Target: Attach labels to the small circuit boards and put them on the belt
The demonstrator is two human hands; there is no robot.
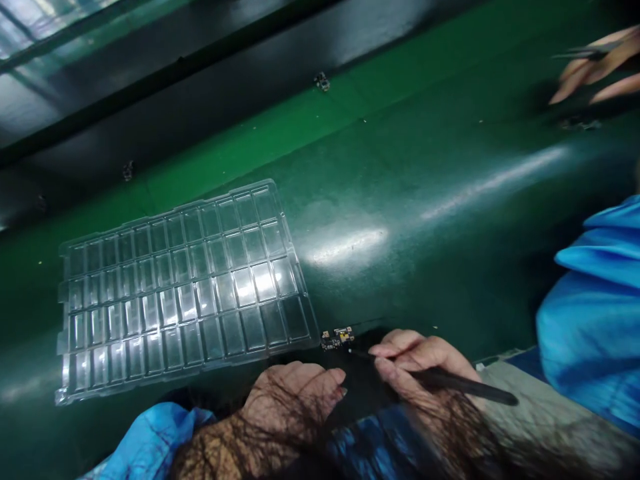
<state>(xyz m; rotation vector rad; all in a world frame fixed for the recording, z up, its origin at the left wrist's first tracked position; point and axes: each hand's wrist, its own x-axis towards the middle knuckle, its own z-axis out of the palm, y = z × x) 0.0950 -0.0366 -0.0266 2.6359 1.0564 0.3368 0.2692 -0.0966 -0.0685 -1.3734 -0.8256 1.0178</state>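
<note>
My right hand (425, 360) pinches slim black tweezers (470, 387), whose rear end sticks out to the right. Their front points left, and a tiny white speck (350, 351) shows near the tip. Just beyond the tip, a small circuit board (337, 337) with gold and yellow spots lies on the green surface. My left hand (295, 393) rests to the lower left of the board with its fingers curled together. Strands of hair partly cover it, and whatever may be inside is hidden. A clear plastic tray (227, 260) with rows of compartments lies left of the board.
At the upper right, another person's hand (600, 67) holds a thin tool above small dark parts (580, 124). That person's blue sleeve (595, 300) is at the right edge. Small parts (323, 81) lie along the far side of the green work surface (400, 160).
</note>
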